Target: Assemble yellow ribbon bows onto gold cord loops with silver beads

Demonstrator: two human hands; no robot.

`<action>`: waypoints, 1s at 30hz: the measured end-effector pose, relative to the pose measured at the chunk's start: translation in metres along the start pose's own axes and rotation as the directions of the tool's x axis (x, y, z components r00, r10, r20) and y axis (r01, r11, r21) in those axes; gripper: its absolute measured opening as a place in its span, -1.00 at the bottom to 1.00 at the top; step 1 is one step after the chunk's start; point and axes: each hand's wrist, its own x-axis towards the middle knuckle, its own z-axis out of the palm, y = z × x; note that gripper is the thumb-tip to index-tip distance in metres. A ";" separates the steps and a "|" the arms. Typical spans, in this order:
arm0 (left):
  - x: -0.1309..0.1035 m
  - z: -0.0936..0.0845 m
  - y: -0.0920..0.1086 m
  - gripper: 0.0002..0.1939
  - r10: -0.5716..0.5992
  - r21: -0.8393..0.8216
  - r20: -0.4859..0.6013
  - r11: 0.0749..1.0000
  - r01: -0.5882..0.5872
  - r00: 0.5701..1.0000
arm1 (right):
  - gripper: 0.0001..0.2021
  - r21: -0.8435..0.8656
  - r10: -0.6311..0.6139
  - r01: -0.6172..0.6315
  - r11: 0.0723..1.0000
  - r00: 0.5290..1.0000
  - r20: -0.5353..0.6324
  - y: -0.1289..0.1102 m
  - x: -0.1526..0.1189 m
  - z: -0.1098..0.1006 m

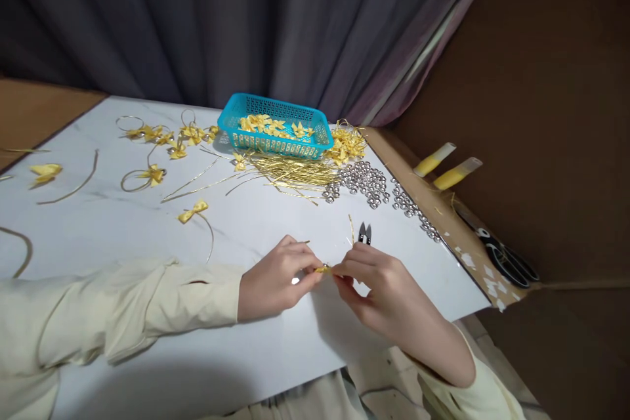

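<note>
A small yellow ribbon bow (322, 269) is pinched between the fingertips of both my hands, a little above the white tabletop. My left hand (278, 281) grips it from the left, thumb against index finger. From the right, the fingertips of my right hand (381, 285) close on its other end. A tiny shiny bit shows on the bow, too small to make out. Just beyond my right hand lie dark-bladed snips (365, 234), their handles hidden by the hand. A short gold cord (351, 230) is beside them.
A blue basket (275, 105) holds several yellow bows. Near it lie gold cords (295, 172), silver rings (364, 180) and a heap of bows with cords (348, 144). Finished-looking loops (155, 175) spread leftward. Black scissors (506, 256) and two yellow-filled tubes (457, 174) lie right.
</note>
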 end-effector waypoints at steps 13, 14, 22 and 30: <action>0.000 0.002 -0.001 -0.84 0.030 0.054 -0.110 0.998 -0.024 0.994 | -0.76 0.749 0.502 -0.575 0.328 0.778 0.378 -0.004 -0.007 0.019; 0.000 0.002 -0.001 -0.84 0.032 0.054 -0.113 0.998 -0.026 0.993 | -0.77 0.772 0.479 -0.574 0.274 0.777 0.408 -0.004 -0.008 0.021; 0.001 0.003 -0.002 -0.87 -0.017 0.070 -0.149 0.997 0.028 0.989 | -0.82 0.719 0.539 -0.485 0.498 0.823 0.182 -0.006 -0.010 0.042; 0.001 0.003 -0.001 -0.88 -0.092 0.023 -0.113 0.995 0.096 0.989 | -0.90 -0.042 0.116 -0.152 0.988 0.882 -0.457 -0.003 -0.014 0.058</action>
